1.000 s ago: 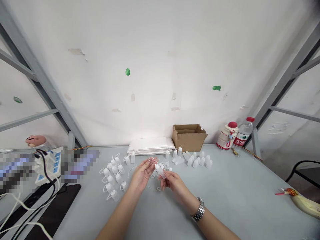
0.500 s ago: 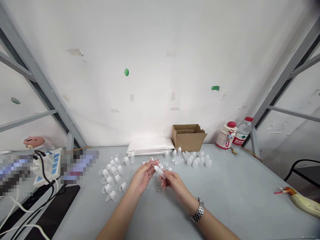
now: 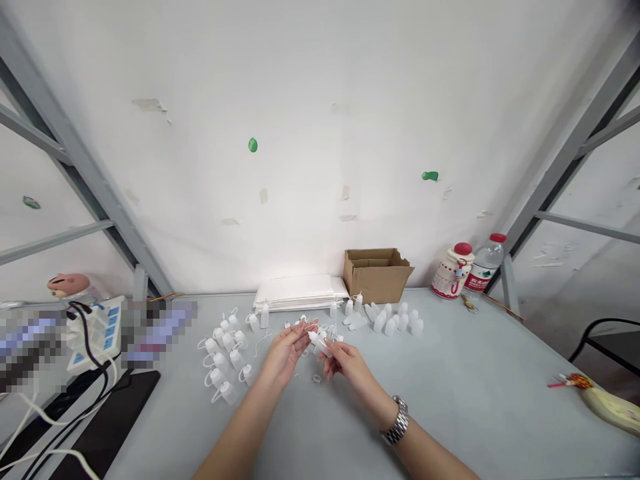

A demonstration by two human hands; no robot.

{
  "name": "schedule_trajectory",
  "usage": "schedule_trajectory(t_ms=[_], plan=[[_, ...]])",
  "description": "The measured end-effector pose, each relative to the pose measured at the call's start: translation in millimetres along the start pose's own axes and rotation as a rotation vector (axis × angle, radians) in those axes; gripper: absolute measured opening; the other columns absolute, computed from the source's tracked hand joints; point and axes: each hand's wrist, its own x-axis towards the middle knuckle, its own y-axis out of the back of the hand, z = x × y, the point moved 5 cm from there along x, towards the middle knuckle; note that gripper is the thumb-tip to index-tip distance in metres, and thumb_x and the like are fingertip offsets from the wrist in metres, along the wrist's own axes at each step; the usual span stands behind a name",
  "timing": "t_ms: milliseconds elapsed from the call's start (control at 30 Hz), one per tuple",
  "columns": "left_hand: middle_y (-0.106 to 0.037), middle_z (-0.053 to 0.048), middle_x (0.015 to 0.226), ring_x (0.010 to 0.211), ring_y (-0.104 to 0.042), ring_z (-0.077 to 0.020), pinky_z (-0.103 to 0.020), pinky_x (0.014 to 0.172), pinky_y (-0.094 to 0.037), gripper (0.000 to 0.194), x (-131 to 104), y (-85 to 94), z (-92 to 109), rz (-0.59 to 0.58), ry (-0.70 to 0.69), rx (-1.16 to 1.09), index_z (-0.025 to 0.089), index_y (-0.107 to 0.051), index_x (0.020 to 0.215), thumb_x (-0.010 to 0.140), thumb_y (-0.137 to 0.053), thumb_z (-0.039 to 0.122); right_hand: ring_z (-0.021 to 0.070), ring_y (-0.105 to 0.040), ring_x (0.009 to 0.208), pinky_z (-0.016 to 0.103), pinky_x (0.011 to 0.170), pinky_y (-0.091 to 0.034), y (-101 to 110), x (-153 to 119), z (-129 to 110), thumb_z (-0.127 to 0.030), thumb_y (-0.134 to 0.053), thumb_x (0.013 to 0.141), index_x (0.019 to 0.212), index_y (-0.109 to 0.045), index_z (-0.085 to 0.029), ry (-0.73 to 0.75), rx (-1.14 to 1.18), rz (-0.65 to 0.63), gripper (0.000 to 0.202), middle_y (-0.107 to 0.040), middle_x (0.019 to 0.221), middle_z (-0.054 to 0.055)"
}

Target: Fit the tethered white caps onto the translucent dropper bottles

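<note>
Near the middle of the grey table [image 3: 450, 387], my right hand [image 3: 344, 358] grips a small translucent squeeze bottle [image 3: 320, 343], which is tilted with its top toward the left. My left hand [image 3: 290, 348] is at the bottle's top, fingers pinched on a thin white strap there. Behind and between the hands lie small white caps and straps, partly hidden. A white ring [image 3: 317, 379] lies just in front. To the left stand several bottles with looped caps [image 3: 220, 361]. Several bottles without caps [image 3: 390, 325] stand on the right.
An open cardboard box [image 3: 377, 283] and stacked white envelopes [image 3: 295, 293] are against the wall. A red-lidded jar [image 3: 451, 272] and a water bottle [image 3: 485, 267] stand back right. Cables, a power strip [image 3: 107, 333] and a black slab [image 3: 120, 427] occupy the left.
</note>
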Motion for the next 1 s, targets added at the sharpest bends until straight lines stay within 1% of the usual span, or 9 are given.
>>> schedule_trajectory(t_ms=[133,400,633,833,900,1000], plan=[[-0.072,-0.010,0.094,0.080,-0.067,-0.0145,-0.024,0.074,-0.050,0.014,2.8,3.1,-1.9,0.006,0.013,-0.055,0.014,-0.066,0.077,0.082,-0.053,0.013,0.0110,-0.051,0.043,0.025,0.050,-0.040,-0.3,-0.3,0.3,-0.068,-0.059,0.061,0.061,-0.060,-0.014,-0.015,0.000,0.004,0.054,-0.056,0.046,-0.001],[-0.072,-0.010,0.095,0.081,-0.067,-0.0150,-0.026,0.077,-0.050,0.014,1.6,1.9,-1.7,0.021,0.020,-0.044,0.014,-0.065,0.079,0.082,-0.051,0.012,0.0112,-0.051,0.043,0.025,0.049,-0.039,-1.0,-0.2,0.7,-0.069,-0.059,0.059,0.061,-0.059,-0.014,-0.014,0.014,-0.013,0.055,-0.056,0.046,-0.001],[-0.072,-0.012,0.095,0.080,-0.068,-0.0162,-0.028,0.082,-0.047,0.013,-0.5,0.5,0.8,0.020,-0.011,0.004,0.013,-0.067,0.078,0.080,-0.054,0.013,0.0114,-0.051,0.044,0.026,0.050,-0.040,-0.7,0.4,1.0,-0.069,-0.057,0.061,0.063,-0.059,-0.015,-0.002,-0.006,-0.017,0.055,-0.056,0.047,-0.001],[-0.073,-0.013,0.086,0.088,-0.066,-0.0210,-0.032,0.091,-0.042,0.006,0.2,1.6,2.9,0.023,-0.075,0.067,0.012,-0.068,0.071,0.072,-0.065,0.018,0.0114,-0.049,0.041,0.026,0.048,-0.038,-0.1,1.3,1.5,-0.072,-0.055,0.061,0.062,-0.057,-0.015,0.017,-0.088,0.023,0.056,-0.053,0.044,-0.002],[-0.073,-0.012,0.084,0.088,-0.066,-0.0210,-0.033,0.091,-0.042,0.007,0.4,2.0,3.2,0.022,-0.089,0.082,0.012,-0.067,0.068,0.071,-0.066,0.019,0.0110,-0.048,0.040,0.026,0.048,-0.038,-0.5,1.0,0.8,-0.072,-0.054,0.062,0.061,-0.056,-0.016,0.031,-0.108,0.040,0.056,-0.052,0.043,-0.003],[-0.074,-0.012,0.084,0.082,-0.067,-0.0194,-0.032,0.088,-0.044,0.009,0.6,2.5,2.1,0.030,-0.076,0.095,0.012,-0.068,0.069,0.073,-0.064,0.020,0.0111,-0.047,0.040,0.026,0.047,-0.038,-1.5,0.1,-0.1,-0.075,-0.054,0.059,0.060,-0.055,-0.017,0.038,-0.110,0.050,0.058,-0.051,0.043,-0.003]])
